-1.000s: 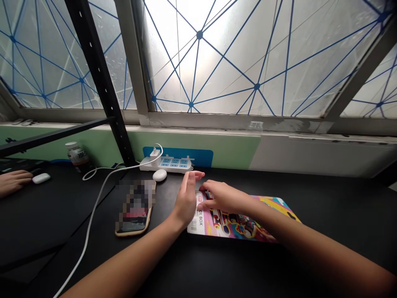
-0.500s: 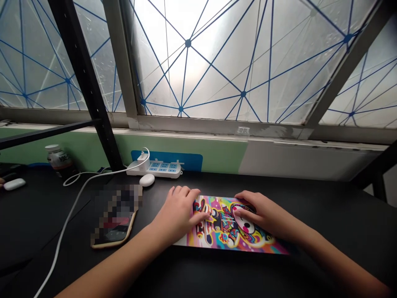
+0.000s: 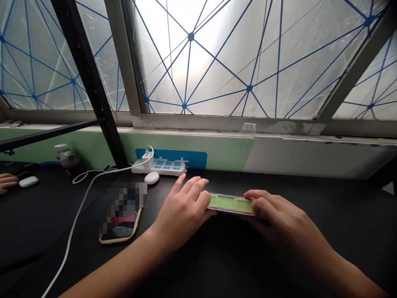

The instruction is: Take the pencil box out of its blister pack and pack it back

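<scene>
Between both hands is a flat printed box (image 3: 229, 203), tilted so that a long light-green face with raised edges points at me, while its colourful cartoon side is out of sight. My left hand (image 3: 184, 211) grips its left end between thumb and index finger, the other fingers lifted off. At the right end, my right hand (image 3: 281, 215) is closed on it, fingers over the top edge and thumb in front. A phone (image 3: 122, 219) with a blurred screen lies on the table to the left of my left hand.
A white power strip (image 3: 170, 167) with a plugged charger sits by the wall. Its white cable (image 3: 77, 219) runs across the black table. A white earbud case (image 3: 151, 178), a bottle (image 3: 70, 159), a white mouse (image 3: 28, 182) and another person's hand (image 3: 8, 182) are at left.
The printed box has been tipped up from flat, so its green face shows instead of the cartoon picture. Both hands have closed round its ends. Another person's hand shows more at far left.
</scene>
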Available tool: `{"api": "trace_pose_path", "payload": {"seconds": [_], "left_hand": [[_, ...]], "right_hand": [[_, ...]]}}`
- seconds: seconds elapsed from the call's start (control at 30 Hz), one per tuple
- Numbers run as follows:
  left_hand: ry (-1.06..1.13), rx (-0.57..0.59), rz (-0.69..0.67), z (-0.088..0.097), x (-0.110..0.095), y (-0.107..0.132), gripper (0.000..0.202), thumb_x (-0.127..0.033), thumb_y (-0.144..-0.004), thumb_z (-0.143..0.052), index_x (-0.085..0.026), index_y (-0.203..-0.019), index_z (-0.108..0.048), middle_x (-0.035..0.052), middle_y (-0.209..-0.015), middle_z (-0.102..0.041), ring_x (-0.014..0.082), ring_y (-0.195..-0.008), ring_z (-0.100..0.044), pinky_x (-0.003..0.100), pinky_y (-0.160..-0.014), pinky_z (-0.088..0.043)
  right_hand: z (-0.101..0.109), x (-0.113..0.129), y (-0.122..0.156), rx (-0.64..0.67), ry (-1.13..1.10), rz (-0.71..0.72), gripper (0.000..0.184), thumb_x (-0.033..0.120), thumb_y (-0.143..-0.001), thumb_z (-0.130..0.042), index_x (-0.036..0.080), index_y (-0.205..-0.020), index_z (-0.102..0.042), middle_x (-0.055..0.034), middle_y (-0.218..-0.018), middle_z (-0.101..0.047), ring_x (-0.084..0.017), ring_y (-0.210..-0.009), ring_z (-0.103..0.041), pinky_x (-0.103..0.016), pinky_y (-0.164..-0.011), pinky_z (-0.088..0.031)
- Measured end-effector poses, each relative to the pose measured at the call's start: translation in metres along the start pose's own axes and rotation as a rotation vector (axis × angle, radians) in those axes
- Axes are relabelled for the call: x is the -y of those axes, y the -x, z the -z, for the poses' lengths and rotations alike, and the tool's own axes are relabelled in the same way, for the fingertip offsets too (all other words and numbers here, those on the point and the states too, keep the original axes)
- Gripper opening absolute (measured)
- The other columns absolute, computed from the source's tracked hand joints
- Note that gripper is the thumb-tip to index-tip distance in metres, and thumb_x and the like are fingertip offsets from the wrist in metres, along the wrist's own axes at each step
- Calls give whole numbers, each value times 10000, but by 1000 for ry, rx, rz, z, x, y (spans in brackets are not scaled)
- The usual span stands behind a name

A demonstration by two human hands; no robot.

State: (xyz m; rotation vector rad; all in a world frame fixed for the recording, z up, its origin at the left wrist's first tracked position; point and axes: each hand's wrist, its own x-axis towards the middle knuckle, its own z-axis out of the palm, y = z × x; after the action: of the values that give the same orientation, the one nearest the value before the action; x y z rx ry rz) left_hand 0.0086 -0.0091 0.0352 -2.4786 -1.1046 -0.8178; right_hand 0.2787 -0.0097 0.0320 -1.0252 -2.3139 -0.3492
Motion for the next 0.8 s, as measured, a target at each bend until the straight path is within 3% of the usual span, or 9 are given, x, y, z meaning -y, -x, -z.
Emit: {"api": "trace_pose_path", "payload": {"seconds": [0.1, 0.27, 0.37, 0.6, 0.8], "left_hand": [[85, 110, 69, -7, -3, 3, 508, -622, -929, -523, -167, -1151, -557, 195, -1359, -591, 326, -1221, -578, 548, -1063, -392], [122, 269, 142, -17, 4, 7, 652, -642, -914, -530, -177, -1367, -468, 164, -1376, -586, 343, -1260, -543, 519, -1015, -428], [150, 338, 157, -19, 12, 8, 699, -683, -875, -554, -184, -1360, -492, 155, -1356, -596, 354, -1248, -537, 543, -1025, -407], [149, 381, 180, -22, 9, 12, 715, -636, -808, -677, -214, -1358, -503, 134, -1263, -620, 347, -1191, -546, 603, -1076, -319], [81, 309, 182, -20, 3, 8, 863, -596, -737, -771, -232, -1439, -426, 135, -1283, -573, 348, -1201, -515, 624, -1102, -284]], "right_hand": [[-11, 9, 2, 67, -15, 78, 67, 182, -899, -544, 248, -899, -543, -84, -1119, -700, -255, -894, -663, -379, -757, -522], [-28, 22, 1, 182, -90, 129, 519, 95, -713, -589, 200, -1218, -535, -124, -1151, -670, -303, -1003, -621, -443, -843, -535], [-29, 23, 0, 252, -109, 163, 567, 92, -712, -579, 227, -1262, -549, -123, -1216, -645, -309, -1070, -602, -460, -893, -518], [-24, 7, 2, 443, -238, 27, 555, 427, -872, -669, 296, -1379, -485, -112, -1400, -547, -310, -1272, -508, -487, -1016, -475], [-30, -24, -3, 389, -208, -128, 646, 587, -880, -600, 236, -1407, -468, -169, -1486, -475, -352, -1370, -430, -577, -1099, -372]]}}
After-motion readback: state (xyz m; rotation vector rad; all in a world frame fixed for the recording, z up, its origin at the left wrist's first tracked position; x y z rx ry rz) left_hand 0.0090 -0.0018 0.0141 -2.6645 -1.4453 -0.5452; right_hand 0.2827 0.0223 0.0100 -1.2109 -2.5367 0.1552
